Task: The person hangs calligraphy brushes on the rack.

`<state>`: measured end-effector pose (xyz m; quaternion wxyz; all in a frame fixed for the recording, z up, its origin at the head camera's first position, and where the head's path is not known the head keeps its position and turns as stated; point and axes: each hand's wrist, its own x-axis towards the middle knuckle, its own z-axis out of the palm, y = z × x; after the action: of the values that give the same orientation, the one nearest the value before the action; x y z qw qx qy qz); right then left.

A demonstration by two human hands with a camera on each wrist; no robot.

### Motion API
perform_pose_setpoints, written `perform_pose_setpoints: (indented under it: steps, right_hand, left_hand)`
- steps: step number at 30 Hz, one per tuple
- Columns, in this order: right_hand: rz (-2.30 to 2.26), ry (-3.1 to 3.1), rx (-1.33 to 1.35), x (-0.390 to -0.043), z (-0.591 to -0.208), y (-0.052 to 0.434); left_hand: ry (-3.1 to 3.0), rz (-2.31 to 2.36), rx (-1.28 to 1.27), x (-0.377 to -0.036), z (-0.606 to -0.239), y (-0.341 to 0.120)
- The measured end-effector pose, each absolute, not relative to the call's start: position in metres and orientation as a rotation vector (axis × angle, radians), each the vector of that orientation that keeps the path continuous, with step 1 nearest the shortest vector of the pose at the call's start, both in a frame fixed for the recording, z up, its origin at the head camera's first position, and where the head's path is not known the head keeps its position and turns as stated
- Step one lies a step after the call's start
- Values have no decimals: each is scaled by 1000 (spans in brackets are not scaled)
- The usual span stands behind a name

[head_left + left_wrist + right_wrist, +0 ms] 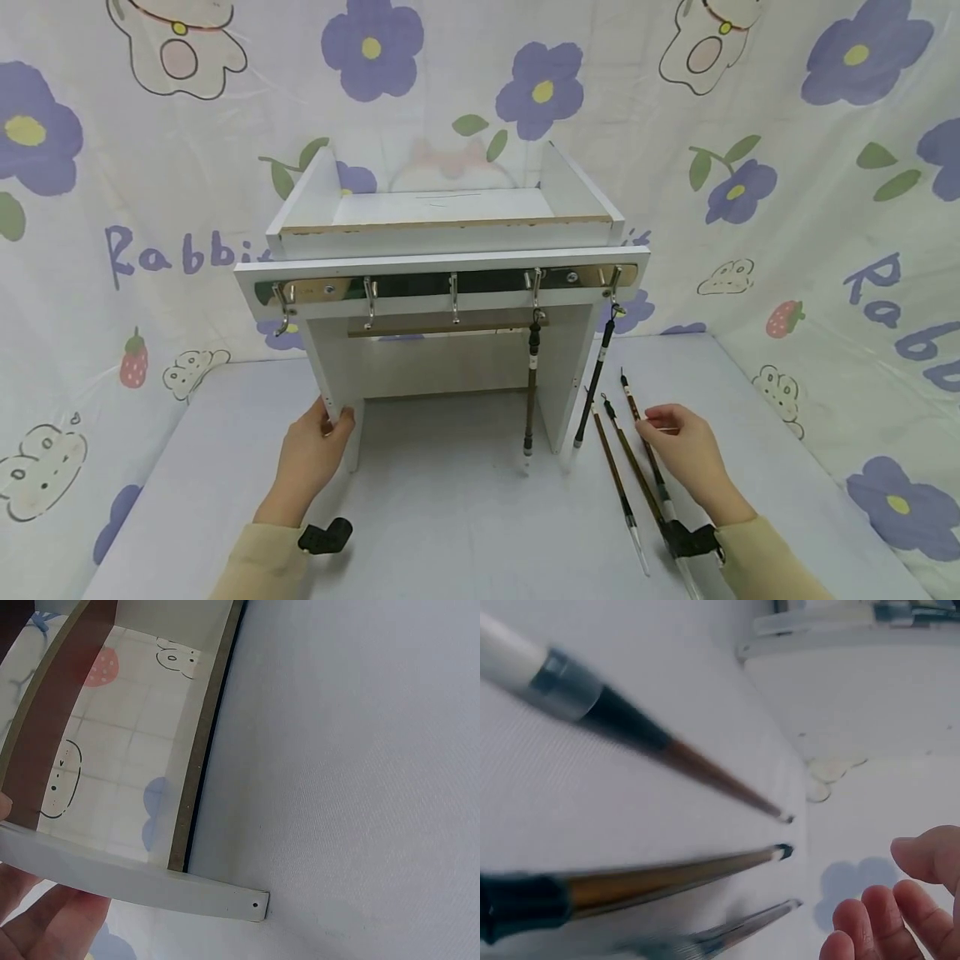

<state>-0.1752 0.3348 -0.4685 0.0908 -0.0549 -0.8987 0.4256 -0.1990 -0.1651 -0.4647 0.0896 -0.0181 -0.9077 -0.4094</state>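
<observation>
A white shelf unit (pixel 442 261) stands on the table, a metal hook rail (pixel 487 282) along its front. My left hand (pixel 311 454) grips the lower part of its left side panel (pixel 318 358); the left wrist view shows fingertips on both sides of the panel edge (pixel 135 877). Two calligraphy brushes, one brown (pixel 532 375) and one black (pixel 597 375), hang by loops from the two right-hand hooks. Over three more brushes lying at right, my right hand (pixel 690 450) hovers nearest the rightmost brush (pixel 651 458). In the right wrist view, its thumb and fingers are apart, holding nothing.
The left brush (pixel 617 475) and middle brush (pixel 630 450) lie beside the unit's right panel, with clear caps or tips toward the near side. A patterned cloth (pixel 450 50) forms the back and side walls. Pale cloth covers the table (pixel 450 517).
</observation>
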Motion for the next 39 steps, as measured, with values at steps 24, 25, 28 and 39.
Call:
perform_pose_setpoints:
  steps: [24, 25, 28, 39]
  right_hand:
    - [1327, -2802, -301, -188, -503, 357]
    - [1322, -2810, -298, -188, -504, 357]
    - [1302, -2843, -291, -189, -503, 358]
    - [1259, -2987, -305, -187, -491, 357]
  left_hand:
    - [-2699, -1224, -42, -197, -462, -164]
    - [-2700, -1224, -42, -197, -462, -164]
    - [-2704, -1221, -42, -196, -462, -164]
    - [-2703, -1227, -49, -196, -460, -164]
